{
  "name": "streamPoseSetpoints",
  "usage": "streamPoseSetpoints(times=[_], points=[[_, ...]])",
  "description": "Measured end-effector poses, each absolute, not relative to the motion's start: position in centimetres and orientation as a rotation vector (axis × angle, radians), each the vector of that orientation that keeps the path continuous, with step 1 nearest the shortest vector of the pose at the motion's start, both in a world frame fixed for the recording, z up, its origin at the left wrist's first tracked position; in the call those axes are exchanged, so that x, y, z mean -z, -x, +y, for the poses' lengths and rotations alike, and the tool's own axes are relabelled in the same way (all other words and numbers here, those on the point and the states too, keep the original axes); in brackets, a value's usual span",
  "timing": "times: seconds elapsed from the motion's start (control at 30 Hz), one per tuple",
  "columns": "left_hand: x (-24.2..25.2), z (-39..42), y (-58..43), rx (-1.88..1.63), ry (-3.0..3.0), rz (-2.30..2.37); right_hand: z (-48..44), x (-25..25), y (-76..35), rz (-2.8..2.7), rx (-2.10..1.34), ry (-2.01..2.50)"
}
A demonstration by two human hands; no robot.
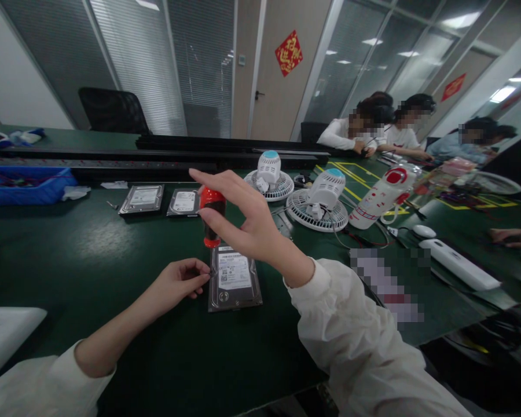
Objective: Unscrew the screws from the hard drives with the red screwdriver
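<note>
The hard drive (237,295) lies label-up on the green table (165,359). Hold the red-and-black screwdriver (213,201) upright (its tip is hidden), grasped between your right hand's (254,223) thumb and fingers. Steady the drive with your left hand (180,281), pinched at its left edge; any held piece is indiscernible. At far left, a blue bin (35,196) appears to contain wiring.

Glossy plastic screwdriver handle (214,204), metal hard drive (243,297) with paper label (238,273), smooth tabletop (178,353)
</note>
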State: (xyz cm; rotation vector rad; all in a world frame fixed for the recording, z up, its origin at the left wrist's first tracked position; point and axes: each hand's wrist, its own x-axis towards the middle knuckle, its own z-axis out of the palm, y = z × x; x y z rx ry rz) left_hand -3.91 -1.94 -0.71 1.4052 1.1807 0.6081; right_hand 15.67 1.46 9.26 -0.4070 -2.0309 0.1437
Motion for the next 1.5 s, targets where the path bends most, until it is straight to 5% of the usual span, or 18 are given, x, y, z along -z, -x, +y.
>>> streamPoseSetpoints(times=[1.5], points=[[1.26, -1.67, 3.82, -0.624, -1.345, 1.127, 1.32, -9.84, -15.97, -1.958, -0.139, 0.308]])
